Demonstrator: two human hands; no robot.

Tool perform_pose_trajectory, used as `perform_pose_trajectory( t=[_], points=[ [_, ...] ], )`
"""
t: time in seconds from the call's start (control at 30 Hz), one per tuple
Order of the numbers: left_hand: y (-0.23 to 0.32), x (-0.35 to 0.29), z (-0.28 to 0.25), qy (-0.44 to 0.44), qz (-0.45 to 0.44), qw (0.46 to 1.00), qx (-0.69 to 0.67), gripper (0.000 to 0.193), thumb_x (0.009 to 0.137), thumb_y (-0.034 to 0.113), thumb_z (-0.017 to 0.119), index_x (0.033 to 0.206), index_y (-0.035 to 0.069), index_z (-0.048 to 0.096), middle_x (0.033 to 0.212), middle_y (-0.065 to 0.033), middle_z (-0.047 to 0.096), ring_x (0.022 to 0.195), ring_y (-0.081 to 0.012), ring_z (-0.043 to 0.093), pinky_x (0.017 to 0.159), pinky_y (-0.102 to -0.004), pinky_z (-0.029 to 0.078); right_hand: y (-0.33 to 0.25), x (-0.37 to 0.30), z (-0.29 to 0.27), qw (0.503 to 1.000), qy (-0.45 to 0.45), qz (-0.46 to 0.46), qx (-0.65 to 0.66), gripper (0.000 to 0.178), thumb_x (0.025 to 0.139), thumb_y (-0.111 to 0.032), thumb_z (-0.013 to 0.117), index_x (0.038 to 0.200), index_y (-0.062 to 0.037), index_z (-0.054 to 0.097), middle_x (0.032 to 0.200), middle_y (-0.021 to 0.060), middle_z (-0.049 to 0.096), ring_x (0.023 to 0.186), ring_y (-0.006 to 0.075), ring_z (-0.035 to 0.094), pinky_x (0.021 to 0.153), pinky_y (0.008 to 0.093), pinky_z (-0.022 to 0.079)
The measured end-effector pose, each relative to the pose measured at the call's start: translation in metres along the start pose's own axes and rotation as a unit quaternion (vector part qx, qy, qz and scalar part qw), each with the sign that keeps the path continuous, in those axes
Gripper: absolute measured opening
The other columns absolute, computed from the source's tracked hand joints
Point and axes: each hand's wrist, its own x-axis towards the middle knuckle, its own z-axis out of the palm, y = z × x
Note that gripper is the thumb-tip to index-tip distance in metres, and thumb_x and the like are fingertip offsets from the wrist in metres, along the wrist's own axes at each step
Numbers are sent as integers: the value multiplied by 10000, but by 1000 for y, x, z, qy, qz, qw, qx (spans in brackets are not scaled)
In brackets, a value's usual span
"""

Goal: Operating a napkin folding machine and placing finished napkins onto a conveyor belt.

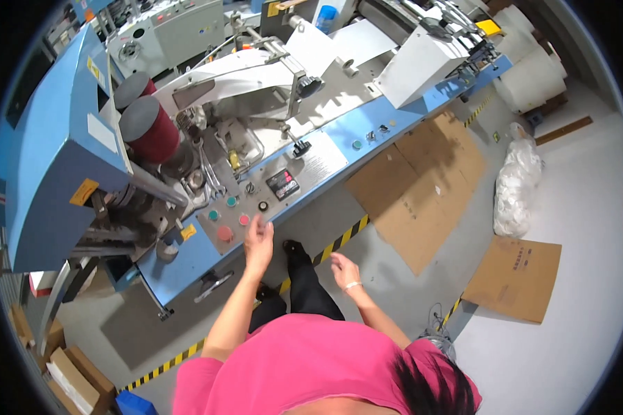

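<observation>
My left hand (259, 247) is raised at the front edge of a blue machine's control panel (202, 220), fingers reaching up just below a black knob (263, 206). Whether a fingertip touches the panel I cannot tell; nothing shows in that hand. Close by on the panel are a red button (225, 234), a smaller red button (244, 220), and two green buttons, one of them a green button (213, 215). A small dark display (282, 185) lies beyond the knob. Over the floor, away from the machine, my right hand (346, 271) hangs with loosely bent fingers and holds nothing visible.
Wrenches (208, 169) lie beside dark red rollers (149, 131) on the machine. Flat cardboard (422, 187) covers floor to the right, with another cardboard sheet (516, 280) nearer. Yellow-black tape (342, 238) runs along the floor. A plastic-wrapped bundle (518, 183) stands by large white rolls (529, 76).
</observation>
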Motion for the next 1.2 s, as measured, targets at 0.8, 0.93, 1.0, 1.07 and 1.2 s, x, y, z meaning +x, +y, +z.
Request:
perform_pose_trajectory(
  t=[0.8, 0.93, 1.0, 1.07, 1.2],
  points=[
    [66, -92, -86, -199, -254, 859, -398, 243, 921, 220, 463, 927, 8, 582, 552, -27, 520, 345, -46, 339, 322, -184, 245, -3, 9, -19, 968, -126, 213, 33, 218, 767, -70, 540, 975, -25, 592, 845, 198, 615, 796, 381, 583, 726, 418, 478],
    [54, -84, -69, -223, -261, 893, -290, 274, 908, 281, 493, 798, 42, 571, 468, 30, 411, 356, -35, 311, 341, -183, 223, 46, 11, -13, 968, -102, 48, -224, 200, 846, -157, 482, 947, -27, 594, 891, 205, 613, 821, 402, 575, 716, 436, 479],
    [56, -70, -59, -174, -130, 952, -214, 309, 913, 300, 484, 720, 66, 546, 472, 47, 380, 400, -31, 304, 382, -197, 226, 37, 27, -14, 955, -130, 88, -252, 239, 854, -205, 462, 942, -30, 599, 910, 210, 607, 846, 405, 566, 740, 440, 471],
    [61, -53, -54, -132, -101, 976, -142, 389, 920, 293, 463, 607, 64, 433, 504, 49, 340, 471, -49, 296, 434, -232, 243, 24, 46, -17, 939, -157, 128, -277, 284, 862, -252, 441, 937, -33, 604, 930, 214, 600, 870, 409, 558, 763, 444, 463],
    [48, -18, -37, -89, -183, 967, -155, 405, 913, 255, 471, 590, 39, 356, 559, 31, 321, 551, -74, 292, 481, -267, 280, -1, 95, -25, 934, -220, 126, -252, 404, 839, -348, 374, 902, -40, 628, 974, 202, 596, 940, 391, 542, 857, 429, 422]
  ],
)
